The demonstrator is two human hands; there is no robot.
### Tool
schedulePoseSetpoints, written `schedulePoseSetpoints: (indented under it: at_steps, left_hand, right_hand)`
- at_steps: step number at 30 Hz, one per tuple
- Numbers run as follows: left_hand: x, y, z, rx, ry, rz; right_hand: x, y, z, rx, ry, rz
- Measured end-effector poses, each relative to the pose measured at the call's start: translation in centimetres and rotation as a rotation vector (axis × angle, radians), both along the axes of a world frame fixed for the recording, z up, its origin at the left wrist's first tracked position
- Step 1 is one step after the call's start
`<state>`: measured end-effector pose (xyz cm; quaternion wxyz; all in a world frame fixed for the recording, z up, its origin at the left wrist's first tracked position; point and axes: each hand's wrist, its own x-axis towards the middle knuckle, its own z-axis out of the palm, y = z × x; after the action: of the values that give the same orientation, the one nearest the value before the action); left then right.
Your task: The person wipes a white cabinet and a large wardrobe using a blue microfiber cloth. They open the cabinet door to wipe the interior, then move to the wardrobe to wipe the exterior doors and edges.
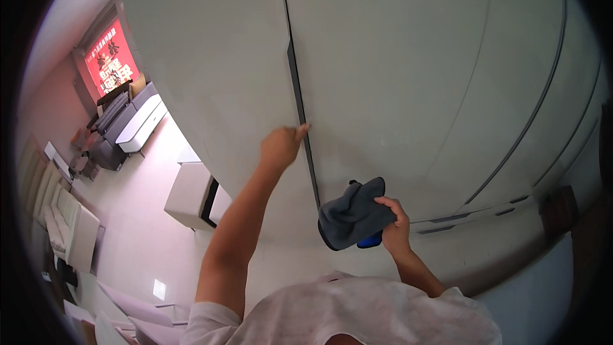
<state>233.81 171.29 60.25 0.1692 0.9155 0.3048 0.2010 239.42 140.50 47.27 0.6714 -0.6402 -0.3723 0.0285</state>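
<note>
A tall, light-coloured wardrobe [383, 81] with glossy doors stands before me. My left hand [281, 146] is raised to the dark strip [297, 86] between two doors, its thumb or a finger at the strip and the other fingers curled. No object shows in that hand. Lower and to the right, my right hand [396, 225] grips a dark grey cloth [354, 215] with black edging. The cloth hangs bunched just in front of the door, near the strip's lower end. A bit of blue [369, 240] shows under the cloth; whether it is the cloth's other side, I cannot tell.
Drawers with dark handles [450, 218] run along the wardrobe's lower right. At left are a beige cabinet [189, 196], a white low table [141, 124], a grey sofa [119, 120] and a padded light bed [72, 225]. A red lit poster [112, 60] bearing writing is farther back.
</note>
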Motion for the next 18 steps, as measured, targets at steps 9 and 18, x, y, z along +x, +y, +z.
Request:
schedulePoseSetpoints:
  at_steps: [9,18]
  left_hand:
    - [-3.8,-12.7,1.4,-0.399,-0.331,-0.828]
    - [-3.1,-11.3,10.2,0.341,-0.481,-0.622]
  right_hand:
    - [1.6,4.2,8.6,0.276,-0.215,-0.051]
    - [7.3,5.1,18.4,0.257,-1.073,-0.271]
